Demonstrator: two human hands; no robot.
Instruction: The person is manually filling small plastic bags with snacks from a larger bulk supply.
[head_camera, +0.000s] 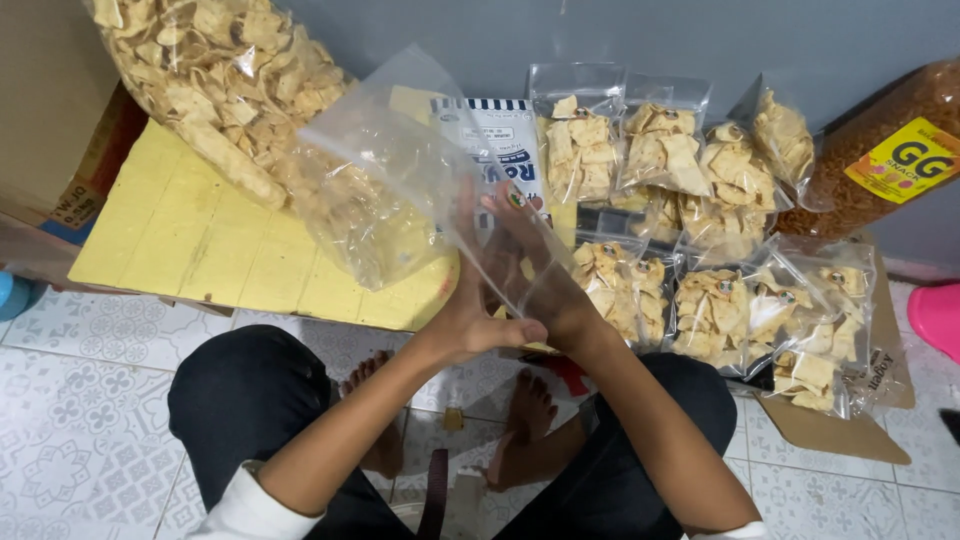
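Between your spread right-hand fingers (520, 225) and your left hand (470, 320), you pinch an empty clear bag (400, 150); filled chip packets (720, 310) lie just beyond.

Home floor: patterned tiles (80, 400), bagged chips (720, 310)

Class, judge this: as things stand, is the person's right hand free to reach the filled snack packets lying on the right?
Probably not at once: the right hand is inside the empty clear bag, which the left hand holds. Otherwise the filled packets lie close with nothing between.
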